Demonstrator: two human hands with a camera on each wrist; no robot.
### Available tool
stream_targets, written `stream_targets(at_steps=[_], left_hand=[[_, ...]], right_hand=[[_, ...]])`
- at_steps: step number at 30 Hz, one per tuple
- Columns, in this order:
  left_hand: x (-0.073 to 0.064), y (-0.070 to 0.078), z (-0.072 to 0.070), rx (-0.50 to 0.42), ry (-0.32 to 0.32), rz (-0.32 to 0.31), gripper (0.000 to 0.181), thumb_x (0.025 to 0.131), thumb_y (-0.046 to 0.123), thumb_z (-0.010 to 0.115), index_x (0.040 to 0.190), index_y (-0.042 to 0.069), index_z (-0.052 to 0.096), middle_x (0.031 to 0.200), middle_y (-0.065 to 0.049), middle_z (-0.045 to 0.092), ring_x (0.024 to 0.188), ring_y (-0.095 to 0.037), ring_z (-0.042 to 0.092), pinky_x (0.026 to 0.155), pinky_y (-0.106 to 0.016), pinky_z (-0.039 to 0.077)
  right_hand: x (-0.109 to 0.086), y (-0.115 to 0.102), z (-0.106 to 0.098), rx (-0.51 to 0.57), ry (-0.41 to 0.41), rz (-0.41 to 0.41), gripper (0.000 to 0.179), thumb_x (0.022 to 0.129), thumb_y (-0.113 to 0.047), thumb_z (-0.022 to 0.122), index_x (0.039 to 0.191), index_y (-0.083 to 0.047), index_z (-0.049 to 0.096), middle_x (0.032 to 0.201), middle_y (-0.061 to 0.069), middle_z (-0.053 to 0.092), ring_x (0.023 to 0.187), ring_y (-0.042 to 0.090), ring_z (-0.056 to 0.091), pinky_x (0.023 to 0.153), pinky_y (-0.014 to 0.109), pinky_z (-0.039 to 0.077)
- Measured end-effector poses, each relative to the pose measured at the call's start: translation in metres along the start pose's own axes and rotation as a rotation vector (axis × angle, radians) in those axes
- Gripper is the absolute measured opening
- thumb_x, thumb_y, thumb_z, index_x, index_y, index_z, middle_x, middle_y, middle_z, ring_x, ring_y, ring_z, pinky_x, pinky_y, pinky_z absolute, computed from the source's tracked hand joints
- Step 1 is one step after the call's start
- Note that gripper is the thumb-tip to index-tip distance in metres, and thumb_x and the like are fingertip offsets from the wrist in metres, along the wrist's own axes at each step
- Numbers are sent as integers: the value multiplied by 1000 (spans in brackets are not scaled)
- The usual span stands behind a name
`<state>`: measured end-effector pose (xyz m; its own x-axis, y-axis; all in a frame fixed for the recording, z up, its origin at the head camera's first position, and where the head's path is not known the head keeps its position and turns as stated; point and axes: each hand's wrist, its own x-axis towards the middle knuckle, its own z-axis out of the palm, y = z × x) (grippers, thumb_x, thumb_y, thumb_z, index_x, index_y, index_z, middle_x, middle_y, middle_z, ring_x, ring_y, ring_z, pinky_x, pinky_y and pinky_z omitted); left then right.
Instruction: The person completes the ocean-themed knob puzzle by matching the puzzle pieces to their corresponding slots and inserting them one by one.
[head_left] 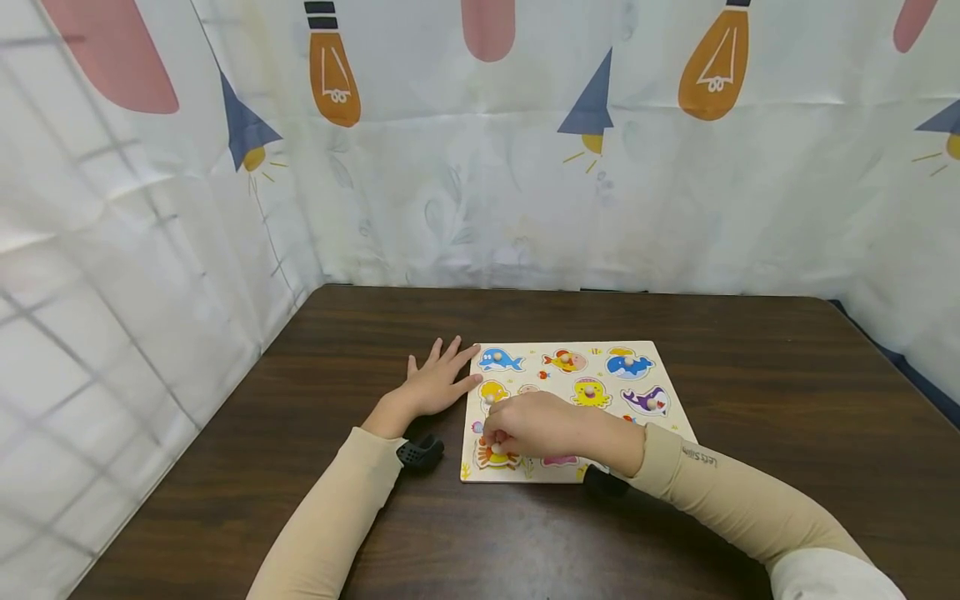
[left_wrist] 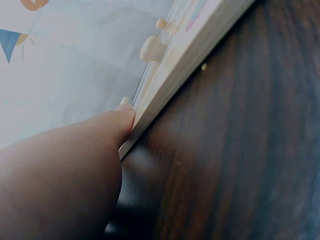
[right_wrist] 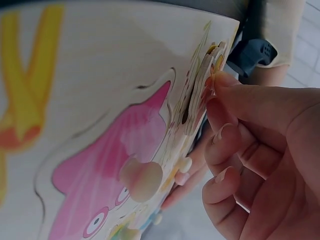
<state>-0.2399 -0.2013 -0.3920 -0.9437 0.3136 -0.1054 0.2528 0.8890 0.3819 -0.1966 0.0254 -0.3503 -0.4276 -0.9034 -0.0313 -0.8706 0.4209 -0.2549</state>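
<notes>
A wooden sea-animal knob puzzle board [head_left: 551,350] lies on the table. My right hand [head_left: 536,421] reaches over its near left corner, thumb and index finger pinching the crab puzzle piece [head_left: 498,458] by its knob. In the right wrist view this crab piece [right_wrist: 198,92] sits slightly raised from its cutout, a dark gap showing beneath. My left hand [head_left: 431,387] lies spread at the board's left edge. Its thumb [left_wrist: 122,122] presses against that edge in the left wrist view. Close to my right hand is a pink starfish piece [right_wrist: 112,175] with a round knob.
Other knobbed pieces fill the board, among them a blue whale [head_left: 630,367], a yellow octopus [head_left: 591,392] and a purple fish [head_left: 648,402]. The dark wooden table [head_left: 780,400] extends around the board. A patterned curtain [head_left: 480,208] hangs behind and to the left.
</notes>
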Motion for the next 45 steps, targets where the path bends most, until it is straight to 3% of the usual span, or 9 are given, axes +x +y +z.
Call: stream_targets(at_steps=[10, 22, 29, 45], left_hand=[[0, -1, 1, 3, -1, -4, 67, 108, 52, 44, 166, 25, 23, 171, -13, 7, 155, -41, -3, 111, -77, -3], [0, 0, 0, -3, 0, -2, 67, 108, 51, 44, 166, 25, 23, 171, -13, 6, 155, -41, -4, 111, -77, -3], [0, -1, 0, -1, 6, -1, 67, 108, 51, 44, 166, 26, 23, 171, -14, 7, 155, -42, -3, 111, -77, -3], [0, 0, 1, -1, 4, 3, 67, 108, 51, 44, 166, 25, 23, 171, -14, 7, 155, -42, -3, 111, -77, -3]], right_hand=[[0, 0, 2, 32, -31, 40, 13, 93, -16, 79, 106, -15, 79, 92, -10, 68, 82, 3, 56, 74, 21, 48], [3, -4, 1, 79, -12, 88, 8, 90, -19, 82, 95, -16, 78, 74, -15, 59, 68, 1, 52, 66, 22, 45], [3, -5, 0, 74, -6, 133, 6, 90, -17, 82, 94, -15, 79, 73, -15, 61, 67, 2, 53, 71, 25, 47], [2, -2, 0, 125, 7, 158, 3, 89, -15, 82, 90, -13, 80, 70, -14, 62, 67, 4, 54, 66, 22, 47]])
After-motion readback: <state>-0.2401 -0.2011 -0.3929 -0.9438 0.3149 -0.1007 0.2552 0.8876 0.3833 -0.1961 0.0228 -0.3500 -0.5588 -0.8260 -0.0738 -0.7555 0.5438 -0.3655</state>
